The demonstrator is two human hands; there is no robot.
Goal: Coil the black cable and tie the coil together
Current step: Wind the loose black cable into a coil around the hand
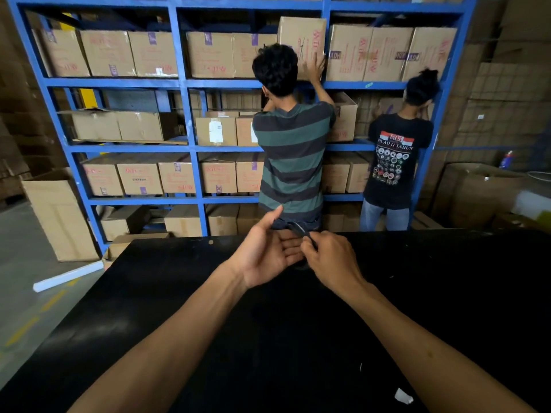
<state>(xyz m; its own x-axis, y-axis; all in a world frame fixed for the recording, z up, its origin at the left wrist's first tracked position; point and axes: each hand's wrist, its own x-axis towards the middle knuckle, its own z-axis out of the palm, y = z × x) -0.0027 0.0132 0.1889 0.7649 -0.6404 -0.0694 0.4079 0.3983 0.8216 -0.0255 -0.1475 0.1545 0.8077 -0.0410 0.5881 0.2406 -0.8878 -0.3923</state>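
The cable (299, 231) is held between both hands above the far part of the table (179, 293), a short dark loop showing past the fingers; the rest is lost against the black top, so how many turns are made cannot be told. The right hand (331, 257) is closed in a pinch on the strand near its fingertips. The left hand (265, 254) lies palm up, fingers loosely spread, cradling the loops rather than clenching them.

This looks like winding or the start of tying. To do it well, the left hand should close enough to keep the turns stacked while the right draws the free end round the bundle and snugs it, without letting the loops spring apart.

Room is good: the table is bare near the hands, with only a pale scrap (404, 396) at the near edge. The far edge sits just past the hands; beyond it two people (293, 162) stand at the shelves (190, 147), so big outward swings are unwise.
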